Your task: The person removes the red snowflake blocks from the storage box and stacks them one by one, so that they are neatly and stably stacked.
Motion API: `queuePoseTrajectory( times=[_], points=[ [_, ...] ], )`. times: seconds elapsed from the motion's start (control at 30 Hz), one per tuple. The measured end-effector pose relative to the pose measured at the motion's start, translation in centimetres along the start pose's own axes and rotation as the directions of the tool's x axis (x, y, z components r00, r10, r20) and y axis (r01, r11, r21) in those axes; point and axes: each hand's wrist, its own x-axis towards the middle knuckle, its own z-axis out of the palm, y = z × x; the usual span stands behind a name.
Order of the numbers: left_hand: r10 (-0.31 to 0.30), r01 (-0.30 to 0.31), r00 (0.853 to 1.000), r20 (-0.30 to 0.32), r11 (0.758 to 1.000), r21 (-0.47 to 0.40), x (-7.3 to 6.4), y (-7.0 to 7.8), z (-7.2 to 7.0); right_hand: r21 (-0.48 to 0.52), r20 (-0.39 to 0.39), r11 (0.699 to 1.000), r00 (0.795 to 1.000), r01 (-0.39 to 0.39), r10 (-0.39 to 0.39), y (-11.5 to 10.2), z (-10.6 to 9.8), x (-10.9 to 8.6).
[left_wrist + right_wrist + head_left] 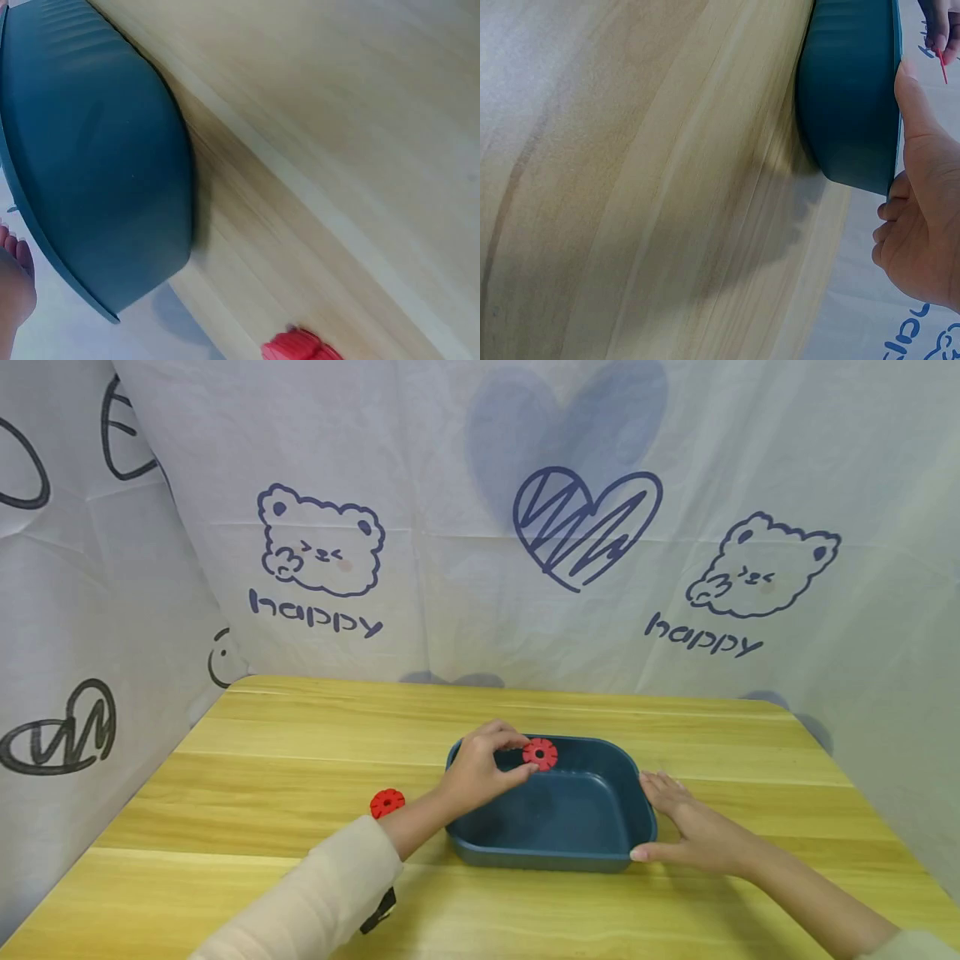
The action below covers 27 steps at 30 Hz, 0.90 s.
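My left hand (480, 766) pinches a red notched plastic disc (541, 754) between thumb and fingers, over the far part of a dark blue rectangular tub (555, 862). The disc has a hole in its middle and slots around its edge; in the right wrist view the disc (943, 67) appears edge-on. At the tub's right end my right hand (701, 833) holds the side, thumb at the front corner and fingers along the outside farther back. The right wrist view shows the thumb of that hand (930, 187) against the rim. Nothing lies on the visible tub floor.
More red notched plastic (387, 802) sits on the wooden table (247, 777) left of the tub, partly behind my left forearm; the left wrist view shows red pieces (300, 346) there. A printed white cloth (450, 610) hangs behind the table. A black object (378, 912) shows below my left sleeve.
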Motion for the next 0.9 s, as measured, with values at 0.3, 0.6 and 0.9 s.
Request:
queuePoseTrajectory(
  times=[0.3, 0.6, 0.9],
  points=[
    [0.068, -0.066, 0.995, -0.076, 0.997, 0.028, -1.1, -0.6, -1.4, 0.002, 0.008, 1.0, 1.0, -0.009, 0.009, 0.0, -0.1, 0.1],
    [0.091, -0.087, 0.987, -0.131, 0.995, 0.042, -2.8, -0.9, -3.0, 0.009, 0.004, 1.0, 1.0, -0.002, 0.002, 0.0, -0.2, 0.2],
    [0.081, -0.072, 0.987, -0.139, 0.995, 0.069, -4.1, -1.3, -4.1, 0.0, 0.0, 1.0, 1.0, 0.004, -0.004, 0.1, -0.2, 0.2]
  ],
)
